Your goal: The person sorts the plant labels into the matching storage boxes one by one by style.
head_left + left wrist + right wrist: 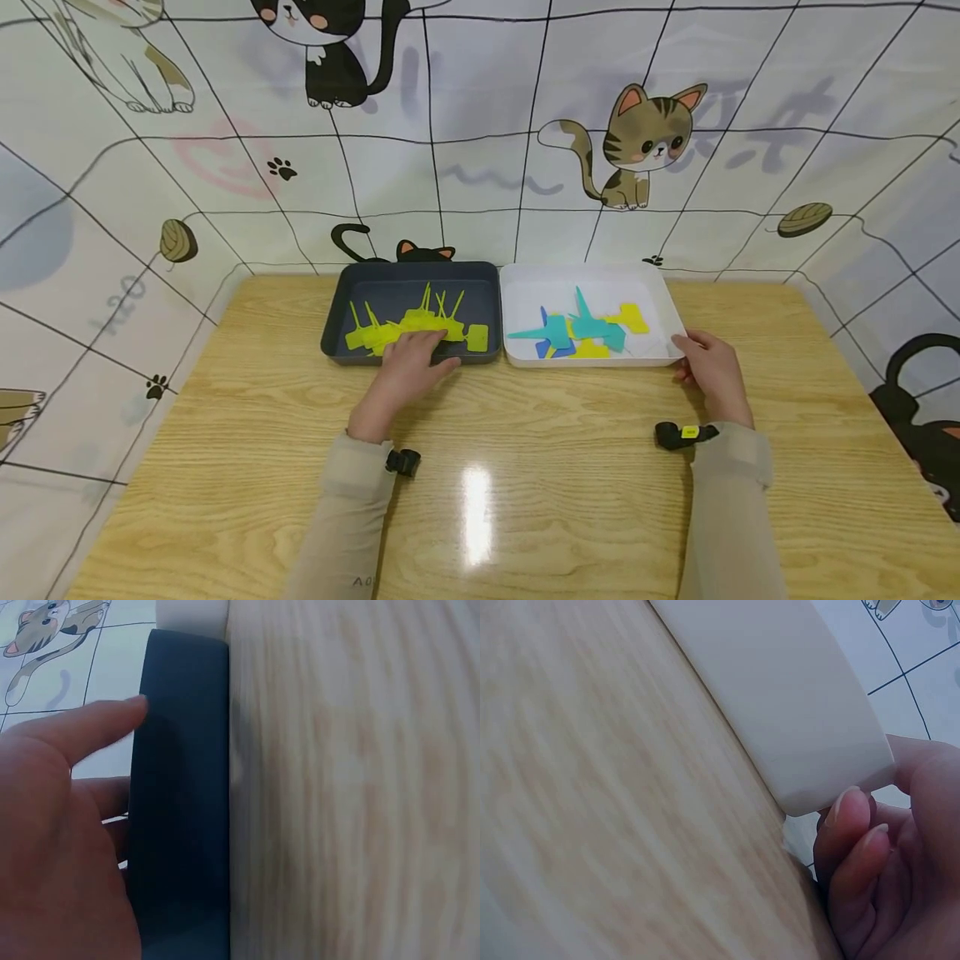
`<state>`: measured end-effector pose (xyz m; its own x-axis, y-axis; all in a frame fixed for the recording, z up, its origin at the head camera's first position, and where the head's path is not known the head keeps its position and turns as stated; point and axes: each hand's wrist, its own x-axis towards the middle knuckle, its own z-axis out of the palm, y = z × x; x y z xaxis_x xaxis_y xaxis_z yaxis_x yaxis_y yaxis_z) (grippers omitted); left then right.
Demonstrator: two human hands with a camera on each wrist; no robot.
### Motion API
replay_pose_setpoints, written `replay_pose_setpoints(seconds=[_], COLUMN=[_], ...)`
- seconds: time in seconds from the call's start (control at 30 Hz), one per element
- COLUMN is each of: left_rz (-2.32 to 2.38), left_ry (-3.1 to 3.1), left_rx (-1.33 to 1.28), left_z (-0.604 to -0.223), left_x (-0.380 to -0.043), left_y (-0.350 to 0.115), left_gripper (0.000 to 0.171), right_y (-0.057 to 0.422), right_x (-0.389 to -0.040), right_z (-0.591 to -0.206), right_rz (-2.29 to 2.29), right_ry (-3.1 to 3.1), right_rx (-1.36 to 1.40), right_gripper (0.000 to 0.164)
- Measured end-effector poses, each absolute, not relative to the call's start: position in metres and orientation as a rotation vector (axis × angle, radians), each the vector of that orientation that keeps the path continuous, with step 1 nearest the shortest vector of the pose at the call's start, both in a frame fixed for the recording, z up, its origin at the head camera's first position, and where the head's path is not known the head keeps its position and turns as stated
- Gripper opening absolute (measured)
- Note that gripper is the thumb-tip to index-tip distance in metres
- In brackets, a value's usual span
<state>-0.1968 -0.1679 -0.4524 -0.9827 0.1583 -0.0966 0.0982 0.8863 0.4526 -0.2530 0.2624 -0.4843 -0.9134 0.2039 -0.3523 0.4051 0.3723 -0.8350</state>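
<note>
A dark tray point(408, 275) holds a heap of yellow-green plastic tags point(375, 335), flat with thin pointed stems, like plant labels. My left hand point(408, 367) reaches over its front wall, with fingertips on the heap and thumb held apart. In the left wrist view, that wall point(184, 787) hides most of the fingertips. To the right, a white tray point(517, 287) contains similar tags in turquoise point(592, 325), yellow point(632, 317) and blue point(545, 348). My right hand point(712, 371) pinches this tray's front right corner, thumb at the rim and other fingers curled outside it.
Both trays stand side by side on a wooden table point(555, 467), close to a white cloth backdrop point(480, 175) with cat drawings. Cloth also borders the left and right sides. Black wrist straps point(403, 462) sit at the sleeve cuffs.
</note>
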Motion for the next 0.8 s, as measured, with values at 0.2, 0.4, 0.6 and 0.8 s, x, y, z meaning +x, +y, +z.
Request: replay_pose_setpoints(seconds=[0.2,0.4,0.6,0.8], left_rz=[0.606,0.612,0.565,0.496], left_ry=[2.928,2.956,2.961,2.95], left_rx=[0.202,0.195,0.175,0.204], left_z=[-0.4515,-0.4554,-0.4564,-0.4529], left_x=[-0.1966,-0.1968,-0.1955,-0.1945], left_y=[-0.1663,-0.1649,-0.1638,-0.1618], left_gripper=[0.064,0.064,0.064,0.063], right_y=[0.262,0.2643,0.2639,0.2659], right_x=[-0.2536,-0.2546,-0.2534,-0.2529], right_z=[-0.4823,-0.4812,-0.4844,-0.4865], right_rz=[-1.566,-1.577,-1.599,-1.601], right_ry=[2.441,2.45,2.427,2.428], right_rx=[0.538,0.52,0.512,0.522], right_gripper=[0.068,0.068,0.067,0.065])
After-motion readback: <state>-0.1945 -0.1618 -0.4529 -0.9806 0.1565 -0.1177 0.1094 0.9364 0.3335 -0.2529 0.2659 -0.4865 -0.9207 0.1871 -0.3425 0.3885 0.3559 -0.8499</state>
